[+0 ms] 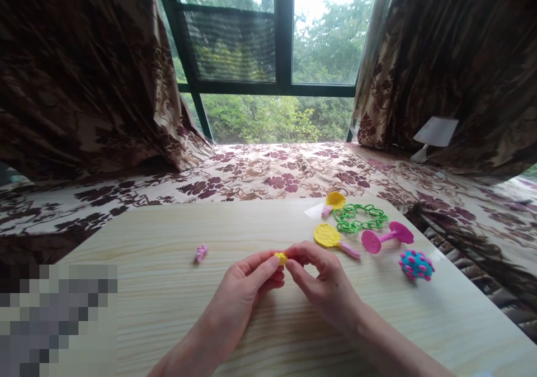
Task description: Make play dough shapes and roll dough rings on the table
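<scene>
Between the fingertips of both hands is a small lump of yellow modelling clay (281, 258). My left hand (251, 279) pinches it from the left with thumb and forefinger, the other fingers curled beneath. From the other side, my right hand (323, 273) grips it with thumb and forefinger. A small twisted pink clay piece (201, 253) lies on the table to the left of the hands. Just beyond my right hand rests a flat yellow clay disc (328, 235) with a pink handle (349, 250).
Farther right on the pale wooden table (159, 321) lie a green clay chain (361, 218), a pink dumbbell shape (387, 237) and a blue ball with pink dots (417, 265). Another yellow disc (335, 200) sits at the back. A white lamp (435, 133) stands beyond.
</scene>
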{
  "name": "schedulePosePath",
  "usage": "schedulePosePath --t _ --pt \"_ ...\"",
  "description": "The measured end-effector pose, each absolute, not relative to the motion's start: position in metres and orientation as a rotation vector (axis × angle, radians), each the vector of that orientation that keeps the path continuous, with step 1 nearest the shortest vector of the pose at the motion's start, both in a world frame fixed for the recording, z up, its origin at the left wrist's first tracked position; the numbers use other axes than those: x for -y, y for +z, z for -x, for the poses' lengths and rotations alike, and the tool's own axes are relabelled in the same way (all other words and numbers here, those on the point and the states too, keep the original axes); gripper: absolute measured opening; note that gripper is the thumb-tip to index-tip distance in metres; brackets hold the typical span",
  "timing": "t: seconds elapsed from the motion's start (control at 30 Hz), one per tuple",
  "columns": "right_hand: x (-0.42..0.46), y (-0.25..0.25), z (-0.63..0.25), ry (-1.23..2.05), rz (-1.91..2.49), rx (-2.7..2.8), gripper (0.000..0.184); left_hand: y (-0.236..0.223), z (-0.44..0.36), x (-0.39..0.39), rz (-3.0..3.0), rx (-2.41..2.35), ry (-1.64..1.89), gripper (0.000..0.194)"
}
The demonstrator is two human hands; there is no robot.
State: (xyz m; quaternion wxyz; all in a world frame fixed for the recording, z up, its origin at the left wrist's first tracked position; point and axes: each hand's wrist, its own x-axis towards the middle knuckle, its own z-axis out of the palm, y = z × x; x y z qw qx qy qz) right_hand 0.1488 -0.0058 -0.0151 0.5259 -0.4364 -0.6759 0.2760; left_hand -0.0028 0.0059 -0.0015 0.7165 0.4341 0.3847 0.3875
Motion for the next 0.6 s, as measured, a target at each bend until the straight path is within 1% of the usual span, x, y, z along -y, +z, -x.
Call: schedulePosePath --t 0.07,0.27,0.6 --pt "0.0051 -0.0150 -0.1490 0.690 1.016 1.608 0.011 -0.0016 0.0046 -0.0073 -0.910 -0.836 0.871 0.026" --pt "0.0046 -0.0149 -0.1482 0.655 1.026 1.592 0.005 -0.0005 0.0046 -0.0041 -0.922 -0.778 0.861 0.028" --pt "0.0084 -0.0108 -0.1492 0.650 0.969 1.683 0.013 -0.0020 0.0051 -0.0045 -1.034 -0.881 0.867 0.020"
